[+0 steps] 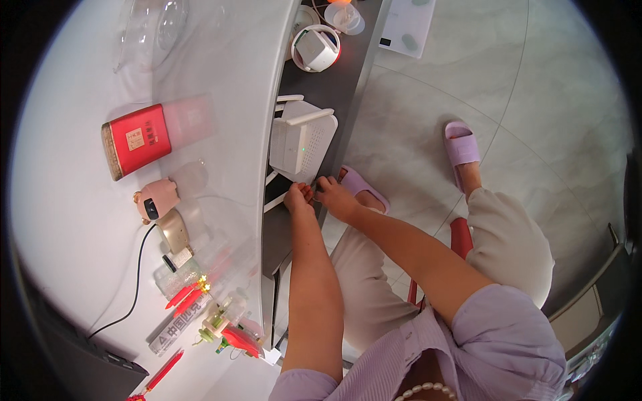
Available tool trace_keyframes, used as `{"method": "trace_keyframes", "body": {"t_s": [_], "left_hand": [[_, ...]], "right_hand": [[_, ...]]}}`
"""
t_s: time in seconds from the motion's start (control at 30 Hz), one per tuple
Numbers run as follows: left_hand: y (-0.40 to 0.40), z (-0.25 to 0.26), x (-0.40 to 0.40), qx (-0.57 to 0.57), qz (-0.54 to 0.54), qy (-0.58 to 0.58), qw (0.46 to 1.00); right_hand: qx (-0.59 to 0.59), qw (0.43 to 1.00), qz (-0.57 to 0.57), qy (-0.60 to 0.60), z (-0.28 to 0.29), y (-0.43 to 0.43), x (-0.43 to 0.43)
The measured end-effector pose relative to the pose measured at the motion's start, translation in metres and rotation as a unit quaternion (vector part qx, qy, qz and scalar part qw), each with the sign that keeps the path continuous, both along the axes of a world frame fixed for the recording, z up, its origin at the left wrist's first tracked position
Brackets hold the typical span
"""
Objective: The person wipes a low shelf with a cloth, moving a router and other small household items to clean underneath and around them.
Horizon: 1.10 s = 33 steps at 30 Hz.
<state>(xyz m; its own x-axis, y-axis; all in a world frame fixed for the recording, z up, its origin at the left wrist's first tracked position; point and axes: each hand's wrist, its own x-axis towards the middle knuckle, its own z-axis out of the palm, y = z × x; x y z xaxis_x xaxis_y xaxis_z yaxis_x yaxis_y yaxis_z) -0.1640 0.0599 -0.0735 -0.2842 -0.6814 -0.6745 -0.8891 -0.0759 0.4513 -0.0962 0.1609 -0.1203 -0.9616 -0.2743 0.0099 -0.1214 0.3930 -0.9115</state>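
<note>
My left hand [301, 196] and my right hand [335, 196] meet at the near edge of a white router [313, 138] with raised antennas and a small green light. The router lies on a dark shelf or open drawer [346, 80] below the white tabletop. Fingertips of both hands come close together around something small and dark, too hidden by the fingers to name. Whether the fingers are closed on it cannot be made out. Beyond the router stands a white round container [316, 48] with a white device in it.
On the white tabletop [225, 165] stand a red tin [138, 140], a pink animal-shaped device [158, 198] with a black cable, and red ornaments [185, 298]. A clear plastic cup [345, 18] stands at the shelf's far end. A white scale [405, 25] lies on the tiled floor.
</note>
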Motion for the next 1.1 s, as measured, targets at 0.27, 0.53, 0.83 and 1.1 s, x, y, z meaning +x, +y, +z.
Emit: {"method": "trace_keyframes", "body": {"t_s": [0.27, 0.53, 0.83, 1.1], "left_hand": [[-0.005, 0.010, -0.002, 0.079, -0.065, 0.041, 0.994], [0.013, 0.014, -0.001, 0.232, -0.176, 0.020, 0.957], [0.012, -0.009, -0.011, 0.325, -0.079, -0.024, 0.942], [0.032, -0.049, -0.007, 0.410, 0.251, 0.205, 0.852]], "right_hand": [[0.050, 0.991, -0.111, 0.058, -0.008, 0.028, -0.035], [0.203, 0.971, -0.108, 0.066, -0.010, 0.100, -0.102], [0.312, 0.938, 0.130, 0.075, 0.004, 0.121, -0.116], [0.223, 0.950, 0.136, 0.172, -0.009, 0.110, -0.099]]}}
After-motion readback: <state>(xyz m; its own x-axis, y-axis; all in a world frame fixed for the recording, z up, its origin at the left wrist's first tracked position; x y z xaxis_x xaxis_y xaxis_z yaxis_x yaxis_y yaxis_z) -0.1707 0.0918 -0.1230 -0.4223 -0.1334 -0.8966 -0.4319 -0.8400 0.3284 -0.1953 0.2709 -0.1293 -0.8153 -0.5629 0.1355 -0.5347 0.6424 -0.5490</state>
